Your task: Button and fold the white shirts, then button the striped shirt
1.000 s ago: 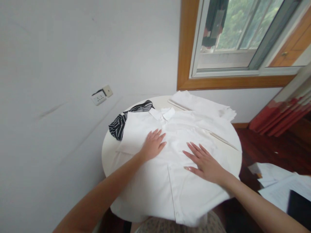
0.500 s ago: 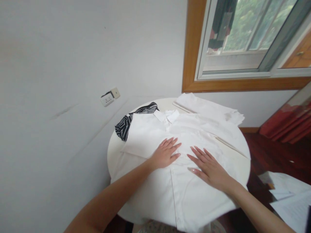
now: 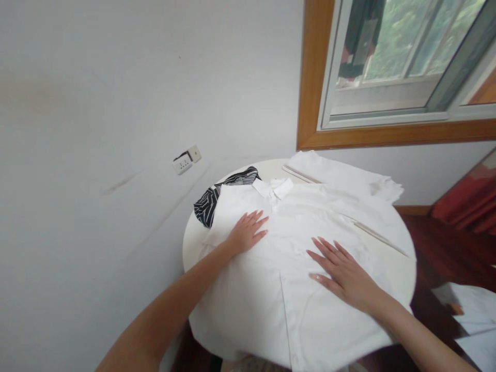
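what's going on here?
A person has a white shirt spread out, front up, on a round table, collar towards the wall. Both hands lie flat and open on it: the left hand near the shoulder, the right hand on the other half of the front. A striped garment lies at the far left edge, and more white cloth lies on the window side.

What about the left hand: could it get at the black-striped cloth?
Probably yes. The left hand lies flat on the white shirt; the striped cloth lies just beyond it, partly tucked under the shirt, with nothing between.
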The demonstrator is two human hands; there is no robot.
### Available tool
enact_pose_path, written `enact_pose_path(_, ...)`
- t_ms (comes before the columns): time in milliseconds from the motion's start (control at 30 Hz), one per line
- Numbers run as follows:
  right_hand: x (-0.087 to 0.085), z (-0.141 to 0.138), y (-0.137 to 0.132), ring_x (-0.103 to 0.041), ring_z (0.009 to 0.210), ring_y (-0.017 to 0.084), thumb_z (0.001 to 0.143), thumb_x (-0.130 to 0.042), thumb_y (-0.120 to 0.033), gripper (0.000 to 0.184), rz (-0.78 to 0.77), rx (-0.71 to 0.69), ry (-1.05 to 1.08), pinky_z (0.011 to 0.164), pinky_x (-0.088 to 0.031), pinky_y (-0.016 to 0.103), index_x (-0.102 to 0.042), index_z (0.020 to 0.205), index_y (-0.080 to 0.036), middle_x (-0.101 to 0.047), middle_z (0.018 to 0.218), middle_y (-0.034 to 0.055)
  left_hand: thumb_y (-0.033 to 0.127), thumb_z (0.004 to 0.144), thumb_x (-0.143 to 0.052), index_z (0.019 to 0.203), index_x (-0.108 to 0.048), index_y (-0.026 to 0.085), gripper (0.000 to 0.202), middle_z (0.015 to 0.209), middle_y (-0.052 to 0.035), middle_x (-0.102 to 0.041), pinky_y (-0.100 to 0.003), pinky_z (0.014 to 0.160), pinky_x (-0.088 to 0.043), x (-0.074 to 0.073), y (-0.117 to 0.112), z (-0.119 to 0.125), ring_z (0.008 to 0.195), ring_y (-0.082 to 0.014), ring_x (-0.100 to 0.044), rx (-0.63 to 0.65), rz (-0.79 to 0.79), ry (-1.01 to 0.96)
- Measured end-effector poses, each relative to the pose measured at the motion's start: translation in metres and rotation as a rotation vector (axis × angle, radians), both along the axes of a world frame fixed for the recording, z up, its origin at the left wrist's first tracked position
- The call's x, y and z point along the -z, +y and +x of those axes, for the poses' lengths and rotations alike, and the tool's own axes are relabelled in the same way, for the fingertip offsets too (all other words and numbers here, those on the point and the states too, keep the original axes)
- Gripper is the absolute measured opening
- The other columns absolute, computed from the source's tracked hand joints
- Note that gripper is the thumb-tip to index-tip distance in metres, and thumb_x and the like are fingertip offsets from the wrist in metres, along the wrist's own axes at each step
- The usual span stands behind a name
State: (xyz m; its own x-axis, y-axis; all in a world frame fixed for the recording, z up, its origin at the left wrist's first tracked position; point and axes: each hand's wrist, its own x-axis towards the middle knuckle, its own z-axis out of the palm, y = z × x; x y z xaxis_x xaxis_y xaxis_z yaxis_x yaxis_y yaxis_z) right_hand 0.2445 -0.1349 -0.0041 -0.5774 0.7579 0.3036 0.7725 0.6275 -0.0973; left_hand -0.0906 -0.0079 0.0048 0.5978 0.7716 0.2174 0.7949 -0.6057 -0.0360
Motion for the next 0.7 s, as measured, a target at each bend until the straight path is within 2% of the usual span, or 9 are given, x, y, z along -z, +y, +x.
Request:
enact_pose_path(233, -0.001, -0.001, 0.0, -0.023, 0.142, 0.025, 0.094, -0.044, -0.048, 0.057, 0.004, -0.003, 0.022, 0.114, -0.024, 0.052, -0.031, 0.147, -0.031, -0.021, 0.155, 0.0057, 0.044, 0.097, -0.032, 0.144, -0.036, 0.029, 0.05, 0.151, -0.0057, -0.035, -0.048, 0.116, -0.02, 0.0, 0.026, -0.038, 0.141, -0.0222, -0.028, -0.021, 0.081, 0.056)
enact_pose_path(433, -0.002, -0.001, 0.0, -0.024, 0.141, 0.025, 0.094, -0.045, -0.049, 0.057, 0.007, 0.003, 0.038, 0.114, -0.025, 0.052, -0.03, 0.147, -0.033, -0.023, 0.155, 0.0043, 0.042, 0.095, -0.036, 0.14, -0.043, 0.026, 0.049, 0.149, -0.0071, -0.039, -0.05, 0.116, -0.019, -0.011, 0.039, -0.056, 0.142, -0.0235, -0.027, -0.049, 0.155, 0.072)
enact_pose_path(567, -0.001, -0.001, 0.0, -0.025, 0.141, 0.024, 0.094, -0.045, -0.049, 0.057, 0.011, 0.001, 0.052, 0.115, -0.025, 0.051, -0.031, 0.147, -0.033, -0.023, 0.155, 0.0038, 0.039, 0.093, -0.035, 0.141, -0.043, 0.014, 0.054, 0.148, -0.0139, -0.038, -0.051, 0.116, -0.017, -0.017, 0.045, -0.063, 0.142, -0.0264, -0.024, -0.126, 0.242, 0.061)
enact_pose_path(700, 0.001, -0.001, 0.001, -0.024, 0.142, 0.024, 0.094, -0.045, -0.049, 0.057, 0.005, 0.003, 0.037, 0.114, -0.025, 0.052, -0.031, 0.147, -0.033, -0.023, 0.155, 0.0043, 0.041, 0.093, -0.031, 0.14, -0.039, 0.001, 0.062, 0.148, -0.0218, -0.035, -0.049, 0.115, -0.02, -0.013, 0.053, -0.073, 0.142, -0.0297, -0.023, -0.267, 0.295, 0.032)
